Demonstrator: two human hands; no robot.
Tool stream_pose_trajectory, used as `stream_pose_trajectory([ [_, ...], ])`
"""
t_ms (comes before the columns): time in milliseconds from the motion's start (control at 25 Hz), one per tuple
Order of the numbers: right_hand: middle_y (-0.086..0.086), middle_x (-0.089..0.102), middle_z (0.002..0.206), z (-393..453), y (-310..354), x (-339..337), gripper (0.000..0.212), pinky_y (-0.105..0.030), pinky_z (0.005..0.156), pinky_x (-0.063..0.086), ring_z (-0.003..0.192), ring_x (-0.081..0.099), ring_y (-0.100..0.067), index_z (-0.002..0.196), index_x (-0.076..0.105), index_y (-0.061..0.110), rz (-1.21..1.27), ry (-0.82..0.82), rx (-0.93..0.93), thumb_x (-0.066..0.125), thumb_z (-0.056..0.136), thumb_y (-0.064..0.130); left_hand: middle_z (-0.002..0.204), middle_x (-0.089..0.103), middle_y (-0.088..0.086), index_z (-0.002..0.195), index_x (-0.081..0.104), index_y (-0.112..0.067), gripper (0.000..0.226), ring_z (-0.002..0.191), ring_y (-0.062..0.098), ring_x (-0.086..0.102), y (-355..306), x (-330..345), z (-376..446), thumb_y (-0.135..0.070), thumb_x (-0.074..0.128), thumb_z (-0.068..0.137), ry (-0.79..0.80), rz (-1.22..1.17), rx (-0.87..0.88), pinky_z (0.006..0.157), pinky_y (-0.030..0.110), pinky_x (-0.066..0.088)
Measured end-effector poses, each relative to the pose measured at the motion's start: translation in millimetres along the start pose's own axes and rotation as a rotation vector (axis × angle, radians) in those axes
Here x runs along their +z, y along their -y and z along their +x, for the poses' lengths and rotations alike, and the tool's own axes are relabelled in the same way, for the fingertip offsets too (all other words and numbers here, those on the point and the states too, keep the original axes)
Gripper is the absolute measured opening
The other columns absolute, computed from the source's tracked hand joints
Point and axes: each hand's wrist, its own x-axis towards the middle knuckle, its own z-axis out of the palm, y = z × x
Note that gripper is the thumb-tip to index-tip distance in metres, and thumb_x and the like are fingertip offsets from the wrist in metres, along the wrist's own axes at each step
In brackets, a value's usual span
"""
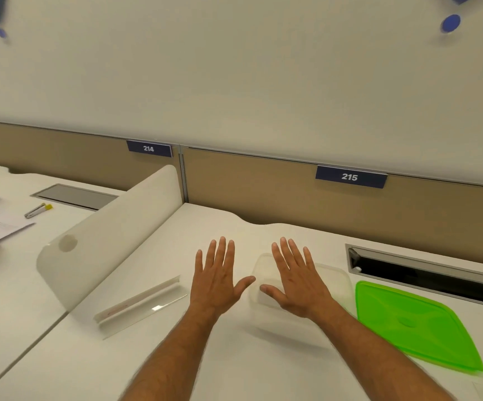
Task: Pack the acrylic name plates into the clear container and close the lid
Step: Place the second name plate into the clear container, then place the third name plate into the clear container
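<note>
nothing is packed yet: the acrylic name plate lies on the desk by its left edge, against the white divider, and the green lid lies off near the right edge. both the left hand and right hand hover flat, fingers spread, holding nothing, the right over the empty clear container mid-desk.

Left hand: bare — no glove, ring or watch seen.
Right hand: bare, likewise.
Forearms: uncovered to frame edge — no sleeves, some hair.
</note>
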Motion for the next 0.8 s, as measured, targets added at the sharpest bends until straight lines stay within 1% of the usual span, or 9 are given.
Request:
stream_pose_trajectory([
  [80, -0.007, -0.022, 0.161, 7, 15, 3, 0.092, -0.050, 0.120, -0.012, 0.147, -0.024, -0.026, 0.153, -0.016, 0.021, 0.020, -0.001, -0.037, 0.013, 0.086, 0.077, 0.166, -0.011, 0.006, 0.156, -0.009, -0.021, 0.104, 0.152, 0.029, -0.012, 18, 0, -9, -0.085, -0.003, 0.076, 0.014, 0.019, -0.047, 0.121, 0.051, -0.006],
  [200, -0.006, -0.024, 0.160, 19, 42, 10, 0.091, -0.048, 0.118, -0.017, 0.146, -0.026, -0.025, 0.152, -0.019, 0.022, 0.030, 0.008, -0.107, 0.012, 0.087, 0.077, 0.166, -0.010, 0.007, 0.156, -0.009, -0.020, 0.102, 0.152, 0.029, -0.011, 48, 1, -23, -0.085, 0.001, 0.078, 0.025, 0.033, -0.121, 0.122, 0.053, -0.004],
  [360, -0.006, -0.026, 0.159, 36, 78, 20, 0.089, -0.046, 0.116, -0.020, 0.146, -0.026, -0.025, 0.152, -0.019, 0.022, 0.039, 0.026, -0.194, 0.013, 0.088, 0.076, 0.165, -0.011, 0.007, 0.156, -0.010, -0.020, 0.103, 0.152, 0.029, -0.010, 86, 0, -42, -0.082, -0.007, 0.074, 0.050, 0.083, -0.210, 0.120, 0.052, -0.005],
  [400, -0.007, -0.025, 0.159, 41, 88, 23, 0.089, -0.046, 0.116, -0.021, 0.146, -0.026, -0.025, 0.152, -0.019, 0.022, 0.046, 0.037, -0.215, 0.014, 0.089, 0.075, 0.165, -0.012, 0.006, 0.156, -0.011, -0.020, 0.100, 0.152, 0.029, -0.010, 96, 0, -46, -0.081, -0.005, 0.076, 0.059, 0.089, -0.231, 0.120, 0.051, -0.005],
  [480, -0.007, -0.022, 0.161, 50, 106, 29, 0.087, -0.046, 0.117, -0.018, 0.147, -0.024, -0.025, 0.153, -0.016, 0.021, 0.056, 0.062, -0.260, 0.016, 0.091, 0.073, 0.166, -0.011, 0.007, 0.156, -0.009, -0.020, 0.091, 0.152, 0.028, -0.009, 113, 0, -53, -0.076, 0.010, 0.088, 0.076, 0.090, -0.261, 0.122, 0.051, -0.003],
  [560, -0.008, -0.017, 0.163, 59, 122, 35, 0.085, -0.045, 0.120, -0.012, 0.149, -0.019, -0.024, 0.154, -0.012, 0.019, 0.065, 0.101, -0.318, 0.019, 0.093, 0.069, 0.167, -0.002, 0.006, 0.157, -0.003, -0.019, 0.085, 0.153, 0.027, -0.004, 129, 1, -58, -0.067, 0.026, 0.094, 0.083, 0.081, -0.282, 0.123, 0.050, 0.002],
  [600, -0.009, -0.013, 0.164, 64, 130, 37, 0.083, -0.045, 0.121, -0.009, 0.150, -0.016, -0.023, 0.154, -0.010, 0.018, 0.070, 0.119, -0.350, 0.022, 0.095, 0.067, 0.167, 0.002, 0.005, 0.157, 0.001, -0.019, 0.082, 0.153, 0.026, -0.001, 136, 2, -60, -0.064, 0.031, 0.096, 0.086, 0.074, -0.292, 0.123, 0.050, 0.005],
  [720, -0.009, -0.005, 0.165, 79, 149, 43, 0.077, -0.042, 0.122, -0.003, 0.151, -0.009, -0.022, 0.155, -0.001, 0.015, 0.110, 0.162, -0.415, 0.029, 0.099, 0.057, 0.165, 0.016, 0.002, 0.157, 0.013, -0.022, 0.073, 0.152, 0.024, 0.011, 154, 7, -64, -0.057, 0.037, 0.098, 0.111, 0.052, -0.324, 0.122, 0.045, 0.014],
  [800, -0.010, 0.000, 0.165, 90, 161, 49, 0.073, -0.041, 0.122, 0.000, 0.152, -0.004, -0.022, 0.155, 0.006, 0.013, 0.146, 0.187, -0.429, 0.032, 0.100, 0.053, 0.160, 0.031, -0.001, 0.153, 0.025, -0.024, 0.068, 0.147, 0.024, 0.025, 163, 11, -64, -0.056, 0.042, 0.096, 0.115, 0.048, -0.333, 0.118, 0.041, 0.025],
])
